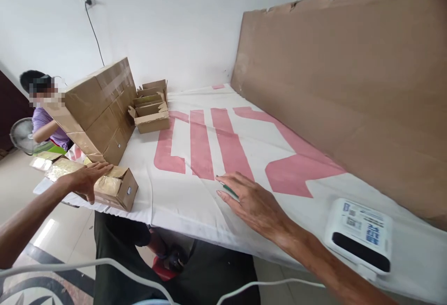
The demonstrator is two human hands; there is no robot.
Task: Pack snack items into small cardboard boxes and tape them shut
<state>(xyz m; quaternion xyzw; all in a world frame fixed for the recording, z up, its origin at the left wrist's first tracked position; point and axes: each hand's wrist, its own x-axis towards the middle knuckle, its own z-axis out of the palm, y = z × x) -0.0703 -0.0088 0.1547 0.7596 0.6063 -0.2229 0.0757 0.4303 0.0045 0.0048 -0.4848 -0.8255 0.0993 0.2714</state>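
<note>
At the left, my left hand (89,179) is spread over a small taped cardboard box (117,187), fingers stretched across its top and thumb pointing down along the near side. I cannot tell how firmly it touches. Over the middle of the table, my right hand (253,202) is closed around a slim green pen-like tool (229,190), with its dark tip sticking out past the fingers. Most of the tool is hidden by the hand, so its exact kind does not show.
A large stack of taped boxes (104,109) stands at left, beside open small cartons (152,121). A big cardboard sheet (342,86) leans along the right. A white device (359,235) sits on the white-and-pink cloth (181,198). Another person (52,123) is behind the stack.
</note>
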